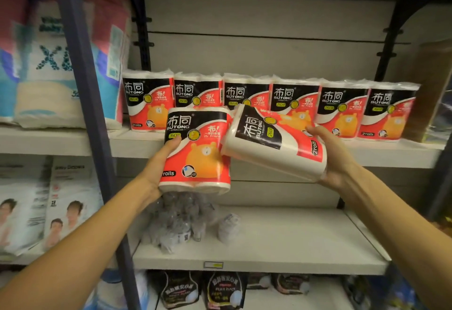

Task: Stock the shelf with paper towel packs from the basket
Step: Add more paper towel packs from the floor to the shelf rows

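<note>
Upright red-black pack (pixel 195 150) in my left hand (pixel 156 170); tilted pack (pixel 276 143) in right hand (pixel 335 160); six-pack row (pixel 269 104) on shelf (pixel 391 153) behind hands.

A row of six paper towel packs (pixel 269 104) stands on the shelf (pixel 391 155), behind both hands' fingers; the left hand (pixel 156 170) holds an upright pack (pixel 198 153), left of the tilted pack (pixel 276 143) in the right hand (pixel 335 160)

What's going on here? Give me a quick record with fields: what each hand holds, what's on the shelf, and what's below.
left hand: grips an upright pack of paper towels
right hand: grips a tilted pack
shelf: a row of six matching packs standing at the back
front of shelf: bare where the hands are
shelf below: a clear plastic bundle, contents unclear
</note>
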The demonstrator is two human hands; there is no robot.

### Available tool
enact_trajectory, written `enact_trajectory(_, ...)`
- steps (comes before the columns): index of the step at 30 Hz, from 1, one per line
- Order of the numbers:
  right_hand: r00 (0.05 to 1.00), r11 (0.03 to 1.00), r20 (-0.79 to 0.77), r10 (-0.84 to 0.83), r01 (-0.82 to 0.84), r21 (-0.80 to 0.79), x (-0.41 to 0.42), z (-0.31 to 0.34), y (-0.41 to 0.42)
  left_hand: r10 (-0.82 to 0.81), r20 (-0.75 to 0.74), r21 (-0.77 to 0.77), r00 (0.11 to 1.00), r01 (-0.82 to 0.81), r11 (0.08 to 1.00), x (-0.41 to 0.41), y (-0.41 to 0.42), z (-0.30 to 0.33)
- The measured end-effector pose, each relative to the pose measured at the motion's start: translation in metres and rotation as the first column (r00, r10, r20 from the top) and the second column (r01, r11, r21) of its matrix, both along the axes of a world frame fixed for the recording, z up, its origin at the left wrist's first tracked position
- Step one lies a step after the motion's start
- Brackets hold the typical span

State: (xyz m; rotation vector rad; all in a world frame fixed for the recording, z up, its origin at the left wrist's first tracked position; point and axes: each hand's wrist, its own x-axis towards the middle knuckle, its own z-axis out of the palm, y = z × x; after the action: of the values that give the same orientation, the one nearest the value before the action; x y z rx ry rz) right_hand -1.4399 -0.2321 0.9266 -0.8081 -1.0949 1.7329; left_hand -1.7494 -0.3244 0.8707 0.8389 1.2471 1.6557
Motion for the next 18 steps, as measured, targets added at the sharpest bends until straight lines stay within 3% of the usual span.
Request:
enact_trajectory(6, 0.998, 1.0, 0.061, 0.017, -0.018, 0.024, -0.012, 0.008, -0.009, 0.043, -0.017, -0.004, 0.999, -0.043, 0.999, -0.005, -0.001, 0.002)
enact_trajectory(13, 0.998, 0.996, -0.054, -0.031, 0.035, 0.076, -0.027, 0.011, -0.02, 0.05, -0.011, -0.008, 0.999, -0.05, 0.999, -0.012, -0.004, -0.003)
enact_trajectory(16, 0.967, 0.995, -0.238, -0.096, 0.099, 0.0, -0.033, 0.01, -0.023, 0.04, -0.008, -0.004, 0.999, -0.04, 0.999, -0.015, -0.005, -0.002)
enact_trajectory(18, 0.972, 0.99, -0.202, -0.12, 0.102, -0.099, -0.036, 0.007, -0.023, 0.03, -0.003, 0.004, 1.0, -0.03, 1.0, -0.015, -0.005, -0.001)
